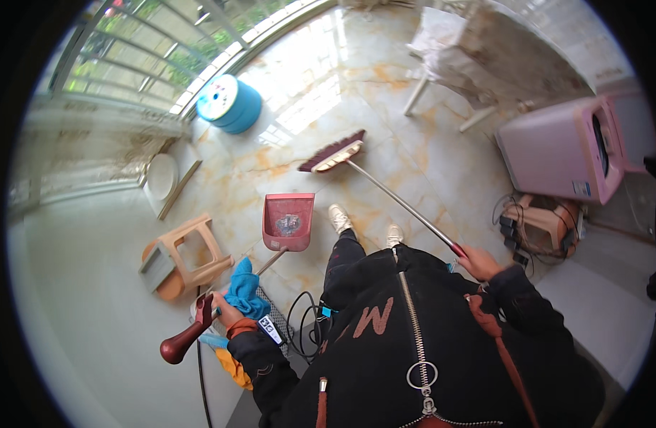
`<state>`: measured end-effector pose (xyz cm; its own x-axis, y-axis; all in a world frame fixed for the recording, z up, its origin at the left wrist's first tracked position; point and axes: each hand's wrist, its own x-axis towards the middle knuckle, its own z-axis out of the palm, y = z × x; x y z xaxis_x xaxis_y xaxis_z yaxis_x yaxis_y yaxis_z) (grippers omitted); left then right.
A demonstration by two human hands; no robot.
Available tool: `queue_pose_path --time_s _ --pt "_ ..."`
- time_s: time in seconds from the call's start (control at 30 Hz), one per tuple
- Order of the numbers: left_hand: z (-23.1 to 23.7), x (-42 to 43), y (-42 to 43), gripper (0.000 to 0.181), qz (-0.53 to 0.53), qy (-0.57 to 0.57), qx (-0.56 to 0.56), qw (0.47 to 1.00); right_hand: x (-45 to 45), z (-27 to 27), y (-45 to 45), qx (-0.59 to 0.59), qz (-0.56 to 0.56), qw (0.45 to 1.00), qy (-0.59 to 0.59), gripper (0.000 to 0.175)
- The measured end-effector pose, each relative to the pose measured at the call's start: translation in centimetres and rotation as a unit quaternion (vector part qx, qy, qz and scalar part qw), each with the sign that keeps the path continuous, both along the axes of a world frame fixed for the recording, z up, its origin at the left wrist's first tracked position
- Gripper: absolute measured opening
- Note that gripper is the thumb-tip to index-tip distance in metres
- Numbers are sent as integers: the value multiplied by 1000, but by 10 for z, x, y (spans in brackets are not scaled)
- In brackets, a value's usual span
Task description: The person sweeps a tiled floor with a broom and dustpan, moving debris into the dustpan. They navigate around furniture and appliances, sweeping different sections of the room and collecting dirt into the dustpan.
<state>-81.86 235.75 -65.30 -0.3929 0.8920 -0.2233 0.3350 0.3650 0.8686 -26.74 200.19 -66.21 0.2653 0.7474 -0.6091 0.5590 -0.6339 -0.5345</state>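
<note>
My right hand [479, 262] grips the red end of a long-handled broom [400, 200]. Its metal pole slants up and left to a head with dark maroon bristles [330, 152], which lies on the marble-patterned floor. In my left hand [229, 312] is the handle of a red dustpan [288, 220], with its maroon grip [184, 340] sticking out beyond the fist. The pan rests on the floor left of my shoes, below the broom head, and has a greyish patch inside. A blue cloth [246, 290] sits against my left hand; whether my fingers hold it, I cannot tell.
A plastic stool [202, 249] lies on its side at left. Near the barred window stands a blue drum [230, 104]. At right, a pink washing machine [553, 144] is close to another stool [539, 222] tangled with cables. A covered, white-legged table [417, 96] stands at the back.
</note>
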Motion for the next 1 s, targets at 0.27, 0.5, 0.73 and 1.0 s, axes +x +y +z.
queue_pose_path --time_s 0.27,0.5,0.73,1.0 --pt "9 -4 1 47 58 98 90 989 -60 -77 328 32 175 980 -89 22" --pt "-12 -25 3 46 56 45 55 996 -61 -128 312 -26 148 981 -126 22" --pt "-47 -46 55 42 75 -9 -42 996 -38 -37 -2 -173 34 969 -171 30" --pt "-52 -15 119 31 -22 -94 -49 994 -121 98 -100 -277 -231 931 -58 21"
